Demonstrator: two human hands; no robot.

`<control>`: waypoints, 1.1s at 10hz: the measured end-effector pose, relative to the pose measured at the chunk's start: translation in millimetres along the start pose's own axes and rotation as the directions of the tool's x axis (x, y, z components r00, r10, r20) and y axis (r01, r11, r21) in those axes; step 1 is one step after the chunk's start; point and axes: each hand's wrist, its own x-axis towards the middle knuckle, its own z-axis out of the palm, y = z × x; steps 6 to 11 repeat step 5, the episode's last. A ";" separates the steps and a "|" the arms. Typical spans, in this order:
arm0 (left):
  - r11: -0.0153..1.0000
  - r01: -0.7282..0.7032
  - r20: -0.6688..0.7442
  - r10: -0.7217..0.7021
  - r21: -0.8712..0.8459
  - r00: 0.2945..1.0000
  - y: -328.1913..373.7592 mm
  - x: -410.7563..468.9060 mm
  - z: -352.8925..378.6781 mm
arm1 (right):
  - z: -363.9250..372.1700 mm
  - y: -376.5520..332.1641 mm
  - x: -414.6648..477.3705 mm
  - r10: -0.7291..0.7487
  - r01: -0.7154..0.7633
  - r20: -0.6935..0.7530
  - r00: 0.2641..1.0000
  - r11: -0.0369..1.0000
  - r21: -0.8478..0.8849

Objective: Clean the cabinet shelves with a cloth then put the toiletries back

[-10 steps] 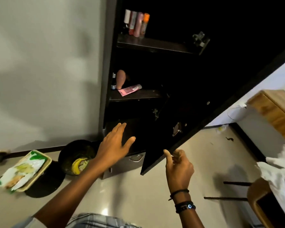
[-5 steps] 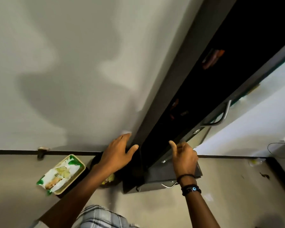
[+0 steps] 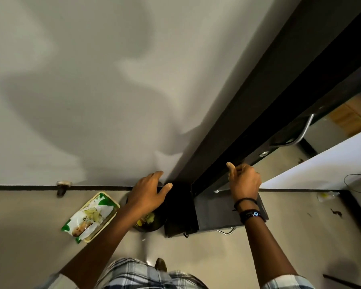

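Black cabinet stands against the pale wall, its door nearly edge-on to the camera; the left hand rests a wide, spread grip on the cabinet's side, the right hand curls its grip round the door's lower free edge. The panel looks stiff yet light on its hinges, best taken by that edge or the metal handle; no cloth or toiletries show.

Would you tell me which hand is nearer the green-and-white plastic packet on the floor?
The left hand, just right of the packet; the right hand is farther right, gripping the black cabinet door.
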 end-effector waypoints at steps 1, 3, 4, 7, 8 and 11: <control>0.999 0.038 0.015 -0.039 0.011 0.999 -8.1 1.1 -1.2 | 7.2 -3.0 7.2 -0.010 0.010 -0.002 1.000 1.000 0.010; 0.997 0.068 0.018 -0.068 0.043 0.998 -23.4 3.7 -0.5 | 16.1 -10.4 17.7 -0.047 0.046 0.039 0.998 0.998 0.050; 0.997 0.067 -0.031 -0.066 0.045 0.997 -28.8 6.7 0.1 | 26.5 -15.1 -1.1 -0.144 0.139 0.101 0.984 0.989 0.056; 0.993 0.054 -0.053 -0.048 0.105 0.997 -30.0 10.2 7.9 | 53.9 -25.0 -27.1 -0.252 0.249 0.287 0.924 0.967 0.046; 0.993 0.054 -0.053 -0.048 0.105 0.997 -30.0 10.2 7.9 | 53.9 -25.0 -27.1 -0.252 0.249 0.287 0.924 0.967 0.046; 0.993 0.054 -0.053 -0.048 0.105 0.997 -30.0 10.2 7.9 | 53.9 -25.0 -27.1 -0.252 0.249 0.287 0.924 0.967 0.046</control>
